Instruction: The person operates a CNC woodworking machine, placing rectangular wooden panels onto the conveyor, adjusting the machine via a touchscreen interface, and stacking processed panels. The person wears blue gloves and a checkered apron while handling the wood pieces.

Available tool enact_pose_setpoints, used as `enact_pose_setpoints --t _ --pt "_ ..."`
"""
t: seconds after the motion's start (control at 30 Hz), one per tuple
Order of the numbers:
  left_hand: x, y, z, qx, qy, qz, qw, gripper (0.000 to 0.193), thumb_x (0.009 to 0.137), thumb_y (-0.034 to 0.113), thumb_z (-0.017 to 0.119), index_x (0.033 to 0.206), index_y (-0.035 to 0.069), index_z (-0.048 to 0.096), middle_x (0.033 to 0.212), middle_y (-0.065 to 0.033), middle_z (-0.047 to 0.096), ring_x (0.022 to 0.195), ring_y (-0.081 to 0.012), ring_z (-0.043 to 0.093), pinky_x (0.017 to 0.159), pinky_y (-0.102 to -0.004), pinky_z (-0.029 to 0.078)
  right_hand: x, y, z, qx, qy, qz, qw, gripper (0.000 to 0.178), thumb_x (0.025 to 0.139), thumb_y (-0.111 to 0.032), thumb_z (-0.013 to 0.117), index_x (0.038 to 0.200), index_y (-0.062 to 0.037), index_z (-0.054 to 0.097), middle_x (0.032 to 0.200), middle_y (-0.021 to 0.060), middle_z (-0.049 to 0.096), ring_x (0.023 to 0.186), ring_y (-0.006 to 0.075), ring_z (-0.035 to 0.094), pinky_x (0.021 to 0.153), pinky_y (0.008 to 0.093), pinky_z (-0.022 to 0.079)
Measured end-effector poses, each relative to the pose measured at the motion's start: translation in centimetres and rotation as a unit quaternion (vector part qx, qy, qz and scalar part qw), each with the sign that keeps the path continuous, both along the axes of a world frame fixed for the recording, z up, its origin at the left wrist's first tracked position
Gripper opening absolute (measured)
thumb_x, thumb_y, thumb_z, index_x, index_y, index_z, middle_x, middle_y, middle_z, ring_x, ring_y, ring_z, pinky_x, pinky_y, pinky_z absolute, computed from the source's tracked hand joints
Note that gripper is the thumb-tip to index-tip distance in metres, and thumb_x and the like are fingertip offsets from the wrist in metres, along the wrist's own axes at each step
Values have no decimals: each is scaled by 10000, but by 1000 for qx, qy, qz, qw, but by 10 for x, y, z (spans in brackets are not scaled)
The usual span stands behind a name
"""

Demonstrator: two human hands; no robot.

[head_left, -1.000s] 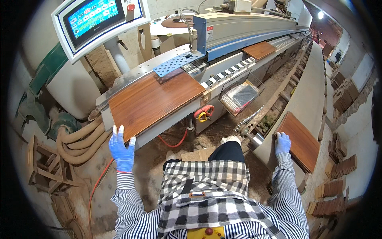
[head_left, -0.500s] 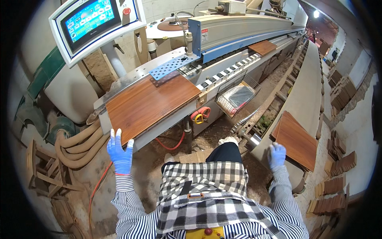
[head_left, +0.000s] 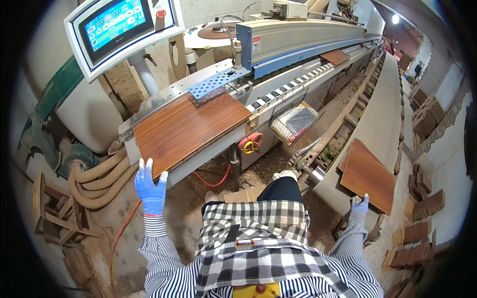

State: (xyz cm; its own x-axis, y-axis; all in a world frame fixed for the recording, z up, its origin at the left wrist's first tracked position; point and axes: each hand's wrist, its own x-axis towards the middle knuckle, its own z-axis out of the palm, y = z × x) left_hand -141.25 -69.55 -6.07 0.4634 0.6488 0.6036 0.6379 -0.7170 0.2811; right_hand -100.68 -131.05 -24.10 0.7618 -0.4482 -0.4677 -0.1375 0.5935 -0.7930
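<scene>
My left hand (head_left: pixel 150 187), in a blue glove, is spread open with its fingertips against the near edge of a brown wood panel (head_left: pixel 189 128) lying flat on the machine's infeed table (head_left: pixel 130 135). My right hand (head_left: pixel 358 202), also gloved in blue, rests at the near edge of a second brown panel (head_left: pixel 366 175) that lies on the grey return conveyor (head_left: pixel 382 119) to my right. Whether that hand grips the panel is hidden. A third panel (head_left: pixel 336 56) rides farther down the machine track.
A touch-screen control panel (head_left: pixel 119 27) hangs at upper left. The long blue and grey edge machine (head_left: pixel 298 37) runs to the upper right. A wire basket (head_left: pixel 294 121) hangs below it. Hoses (head_left: pixel 94 176), wooden offcuts (head_left: pixel 52 208) and stacked pieces (head_left: pixel 417 228) lie about.
The view has shifted closer to the machine. My left hand has moved up to touch the panel's near edge. My right hand has stayed by the panel on the conveyor.
</scene>
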Motion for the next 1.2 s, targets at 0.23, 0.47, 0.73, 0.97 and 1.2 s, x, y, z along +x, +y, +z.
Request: enact_pose_setpoints --t 0.23,0.47,0.73,0.97,1.2 --pt "-12 1 7 -36 -10 -44 998 543 849 215 677 1336 61 496 1421 -197 425 1217 -347 473 1030 -426 366 -40 20 -9 77 -25 36 996 733 788 -430 730 1337 -72 403 1308 157 432 1155 346 495 953 484 457" --pt "-23 4 10 -156 -102 -94 978 454 870 137 655 1295 29 538 1386 -169 475 1189 -258 515 945 -321 445 -41 25 -8 116 -58 27 991 833 745 -508 737 1371 -90 378 1410 88 377 1254 319 416 1048 485 345" --pt "-23 1 19 -205 -109 -108 967 457 883 85 619 1323 18 514 1371 -140 492 1196 -221 503 992 -311 403 -33 14 -24 130 -55 18 990 776 761 -517 717 1337 -91 419 1359 81 439 1219 308 447 1045 473 348" --pt "-23 11 20 -142 -58 -112 982 496 830 158 699 1289 45 551 1325 -159 535 1237 -293 478 1044 -384 371 -34 11 -15 192 -51 9 980 818 705 -499 772 1311 -80 416 1404 99 396 1288 324 393 1049 481 351" --pt "11 7 27 -57 16 -86 995 559 778 311 734 1260 76 576 1259 -150 574 1227 -323 464 1102 -442 269 -26 -17 -19 211 -30 -89 973 674 778 -524 694 1253 -83 512 1330 26 507 1202 276 464 1042 442 350"
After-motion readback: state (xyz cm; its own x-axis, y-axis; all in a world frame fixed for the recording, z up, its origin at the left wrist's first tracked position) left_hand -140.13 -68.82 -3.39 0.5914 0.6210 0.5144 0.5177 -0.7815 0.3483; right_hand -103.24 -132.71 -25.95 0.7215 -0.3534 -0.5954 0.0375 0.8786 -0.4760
